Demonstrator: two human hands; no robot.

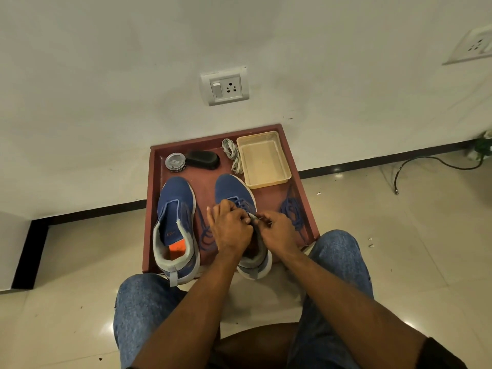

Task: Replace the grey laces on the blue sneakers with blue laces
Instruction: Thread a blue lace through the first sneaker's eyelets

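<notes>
You kept the right sneaker (234, 190) on the red tray (266, 201) so both hands met above its eyelets: left hand (230, 227) curled around the upper, right hand (277, 230) pinching the blue lace (291, 209) tip for threading.

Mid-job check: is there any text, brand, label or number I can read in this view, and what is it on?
No text is legible in this view.
Left sneaker: small orange mark on the inner lining, too blurred to read.
Round tin: label on the lid, too small to read.
Wall socket: no readable marking.
Black brush and beige tray: no text visible.
</notes>
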